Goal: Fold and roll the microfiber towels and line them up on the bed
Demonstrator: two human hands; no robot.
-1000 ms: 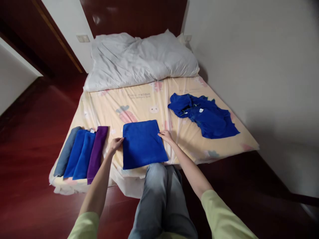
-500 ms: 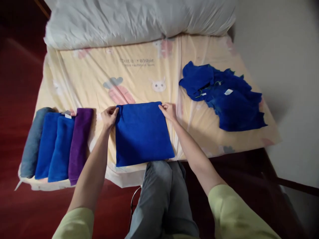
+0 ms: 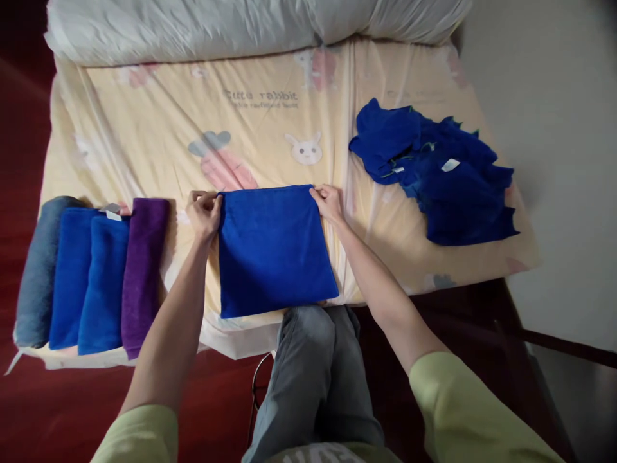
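A square blue cloth (image 3: 274, 251) lies flat on the bed near its front edge. My left hand (image 3: 205, 212) pinches the cloth's far left corner between thumb and fingers. At the far right corner, my right hand (image 3: 326, 202) holds the cloth the same way. The cloth looks smooth, its near edge close to my knees.
On the left lie a grey-blue roll (image 3: 45, 273), two folded blue cloths (image 3: 72, 276) and a purple one (image 3: 144, 276). A crumpled blue pile (image 3: 448, 186) with white tags is at the right. A pale quilt (image 3: 193, 29) spans the back of the bed (image 3: 159, 135).
The camera view has shifted slightly, so the bed appears larger and higher. Both hands still hold the cloth's far corners, and the cloth looks a little flatter and straighter.
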